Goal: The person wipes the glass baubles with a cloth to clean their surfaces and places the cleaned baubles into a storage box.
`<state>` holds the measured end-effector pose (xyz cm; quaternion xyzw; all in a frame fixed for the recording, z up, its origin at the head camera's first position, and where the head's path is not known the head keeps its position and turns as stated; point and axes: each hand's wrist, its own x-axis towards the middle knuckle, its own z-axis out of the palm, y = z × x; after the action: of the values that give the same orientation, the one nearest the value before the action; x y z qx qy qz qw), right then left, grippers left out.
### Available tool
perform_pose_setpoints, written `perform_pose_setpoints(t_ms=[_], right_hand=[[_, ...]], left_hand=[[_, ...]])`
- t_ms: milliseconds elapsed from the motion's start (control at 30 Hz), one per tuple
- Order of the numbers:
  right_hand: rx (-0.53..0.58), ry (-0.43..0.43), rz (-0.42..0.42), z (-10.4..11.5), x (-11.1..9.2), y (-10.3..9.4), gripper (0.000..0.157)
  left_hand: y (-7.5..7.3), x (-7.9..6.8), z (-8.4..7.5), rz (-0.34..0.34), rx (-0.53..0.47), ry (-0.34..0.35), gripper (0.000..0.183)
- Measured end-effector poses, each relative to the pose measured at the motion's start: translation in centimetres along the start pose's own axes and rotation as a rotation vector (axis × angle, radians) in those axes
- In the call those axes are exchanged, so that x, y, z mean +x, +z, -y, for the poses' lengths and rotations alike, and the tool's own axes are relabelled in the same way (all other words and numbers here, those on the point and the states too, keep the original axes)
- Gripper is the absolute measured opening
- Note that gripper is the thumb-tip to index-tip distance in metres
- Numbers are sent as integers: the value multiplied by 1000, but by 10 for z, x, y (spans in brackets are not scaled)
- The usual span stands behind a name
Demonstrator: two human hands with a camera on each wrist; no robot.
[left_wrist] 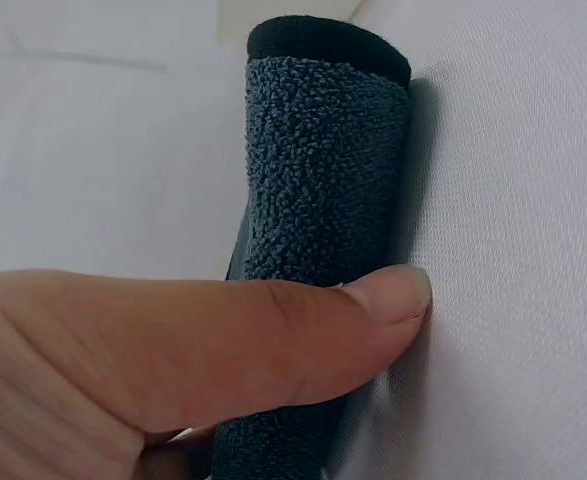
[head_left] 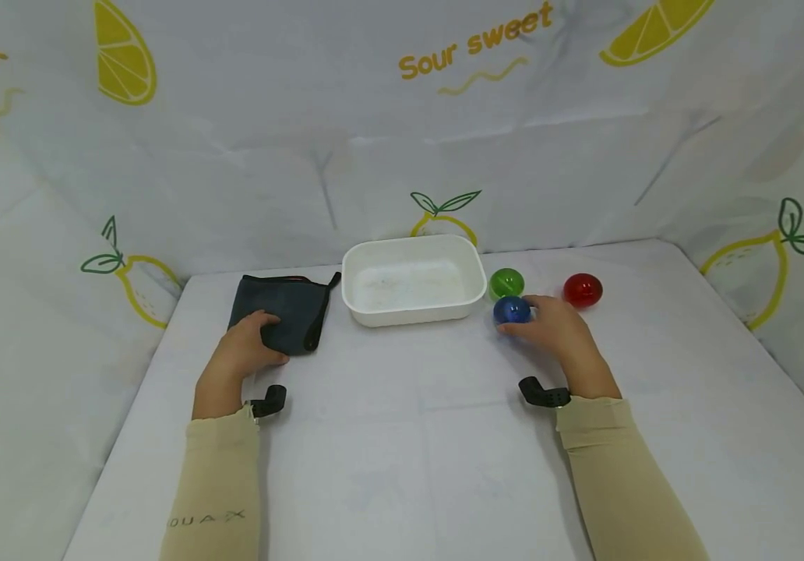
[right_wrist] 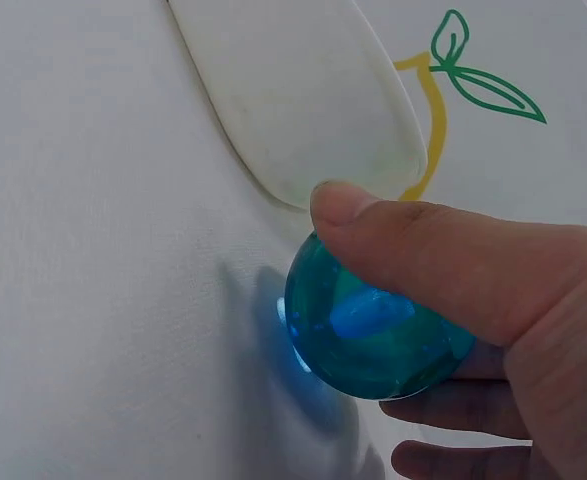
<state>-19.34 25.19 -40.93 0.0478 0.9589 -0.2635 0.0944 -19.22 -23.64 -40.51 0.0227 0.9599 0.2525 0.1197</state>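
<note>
My right hand (head_left: 559, 327) pinches a see-through blue ball (head_left: 512, 310) at the right of the table. In the right wrist view the thumb lies over the blue ball (right_wrist: 373, 320), with the fingers behind it and a blue glow on the cloth below. A green ball (head_left: 506, 282) sits just beyond the blue one, and a red ball (head_left: 582, 290) farther right. On the left side my left hand (head_left: 244, 351) grips the near left corner of a folded dark blue-grey towel (head_left: 290, 308). Its thumb crosses the towel's rounded, black-edged fold (left_wrist: 318, 170) at the table surface.
A white rectangular plastic basin (head_left: 409, 315) stands between the towel and the balls, near the table's back edge. White cloth covers the table (head_left: 402, 436). Behind it hangs a white sheet (head_left: 255, 179) with lemon prints. A black wrist camera is on each arm.
</note>
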Motion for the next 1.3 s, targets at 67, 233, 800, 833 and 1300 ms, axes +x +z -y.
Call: perform_pose_setpoints(t_ms=[67, 233, 800, 833, 1300], right_hand=[[2, 3, 0, 0, 0, 1, 89], [-4, -13, -34, -2, -1, 5, 82], [31, -74, -71, 8, -17, -16, 80], [37, -82, -80, 10, -18, -19, 80], [144, -333, -329, 58, -47, -22, 70]], left_hand=[[2, 2, 2, -19, 10, 4, 71], [5, 4, 3, -84, 67, -11, 51], [-11, -5, -20, -381, -192, -37, 39], [-14, -7, -22, -406, -225, -43, 42], [-37, -36, -72, -418, -934, -71, 56]])
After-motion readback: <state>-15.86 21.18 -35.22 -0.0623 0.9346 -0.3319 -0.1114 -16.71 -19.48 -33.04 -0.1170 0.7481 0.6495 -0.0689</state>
